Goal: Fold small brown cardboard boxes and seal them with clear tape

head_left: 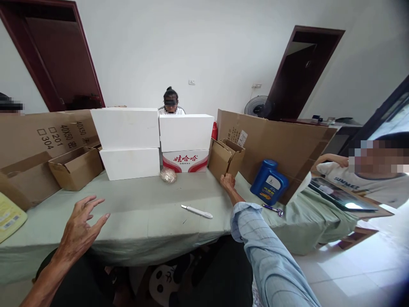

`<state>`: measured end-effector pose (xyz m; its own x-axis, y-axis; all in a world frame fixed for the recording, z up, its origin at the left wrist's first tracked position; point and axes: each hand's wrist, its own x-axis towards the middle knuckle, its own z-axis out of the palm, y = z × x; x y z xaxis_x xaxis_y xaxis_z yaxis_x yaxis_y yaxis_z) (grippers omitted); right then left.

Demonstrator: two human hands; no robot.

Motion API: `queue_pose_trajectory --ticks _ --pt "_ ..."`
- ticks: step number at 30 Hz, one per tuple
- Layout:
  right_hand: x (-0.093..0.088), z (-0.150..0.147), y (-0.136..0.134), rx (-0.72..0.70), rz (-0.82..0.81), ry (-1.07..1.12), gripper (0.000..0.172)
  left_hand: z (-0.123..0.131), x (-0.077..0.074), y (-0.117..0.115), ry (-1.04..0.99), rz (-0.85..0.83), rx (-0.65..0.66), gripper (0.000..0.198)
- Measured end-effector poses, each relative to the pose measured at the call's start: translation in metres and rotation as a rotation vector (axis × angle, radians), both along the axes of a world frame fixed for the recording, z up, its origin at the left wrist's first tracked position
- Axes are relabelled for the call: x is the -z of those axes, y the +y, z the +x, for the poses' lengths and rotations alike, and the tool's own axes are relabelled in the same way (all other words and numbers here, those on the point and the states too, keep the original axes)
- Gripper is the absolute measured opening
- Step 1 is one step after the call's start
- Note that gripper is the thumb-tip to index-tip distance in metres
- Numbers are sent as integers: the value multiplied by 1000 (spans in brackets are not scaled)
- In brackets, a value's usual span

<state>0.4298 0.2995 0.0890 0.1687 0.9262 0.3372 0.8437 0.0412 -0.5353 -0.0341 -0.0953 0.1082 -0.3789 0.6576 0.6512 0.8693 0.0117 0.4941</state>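
My right hand (228, 182), at the end of a light blue sleeve, has its fingers curled against the lower front corner of a small open cardboard box (220, 158). Part of the grip is hidden behind the knuckles. To the left, my left hand (81, 224) hovers over the table's front edge with its fingers spread and nothing in them. Between the hands a white scalpel-like knife (197, 211) lies flat on the green cloth (140, 202), its blade pointing left. A blue oil jug (269, 182) stands to the right of my right hand, and a purple-handled razor (272, 209) lies before it.
White boxes (131, 128) and a red-and-white carton (184, 162) form a wall at the back. A clear plastic bundle (168, 175) sits before them. Open cardboard boxes (76, 168) and a yellow container (11, 217) stand left. People are beyond the wall and at the sides.
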Motion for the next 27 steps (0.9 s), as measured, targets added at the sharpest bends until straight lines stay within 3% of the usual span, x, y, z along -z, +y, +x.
queue_pose_trajectory --ticks 6,13,15,18,20,23,27 --pt "5 2 -3 17 -59 44 40 8 15 -2 -50 -18 14 50" --pt "41 8 -57 -138 -8 -6 23 20 29 -11 -190 -67 61 46" --pt "53 2 -77 -215 23 -17 28 38 28 -13 -256 -60 96 38" --pt "70 -13 -104 -327 63 -27 33 89 22 -18 -371 33 185 26" --pt "81 -24 -118 -392 80 -31 36 131 19 -25 -449 68 305 20" --pt "94 -37 -132 -469 100 -35 41 179 20 -43 -479 -21 495 16" --pt "107 -42 -141 -552 132 -43 43 193 25 -77 -524 -80 496 14"
